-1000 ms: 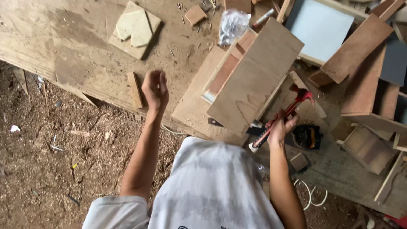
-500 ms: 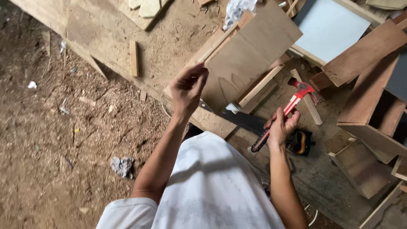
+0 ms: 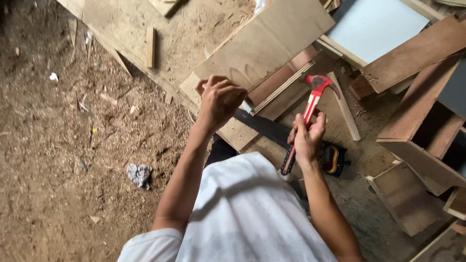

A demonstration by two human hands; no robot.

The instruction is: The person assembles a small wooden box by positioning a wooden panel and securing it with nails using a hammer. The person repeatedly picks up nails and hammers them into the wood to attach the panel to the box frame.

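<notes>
My right hand point(image 3: 306, 138) grips the handle of a red claw hammer point(image 3: 313, 99), whose head points up towards a leaning thin wood strip point(image 3: 344, 106). My left hand point(image 3: 221, 99) is held up with its fingers curled shut, just below the lower edge of a large plywood board point(image 3: 272, 43). Whether it pinches anything small is hidden. A dark hand saw blade point(image 3: 262, 127) lies between my two hands on the low work surface. A white shirt fills the bottom of the view.
A yellow and black tape measure point(image 3: 332, 157) lies beside my right wrist. Open wooden boxes point(image 3: 422, 140) and planks crowd the right. A white panel point(image 3: 374, 24) lies at the top right. A sawdust floor with a grey rag point(image 3: 140, 173) is left.
My left hand has moved right, from over the sawdust to the plywood board's edge, staying curled. The hammer stays in my right hand and now stands steeper.
</notes>
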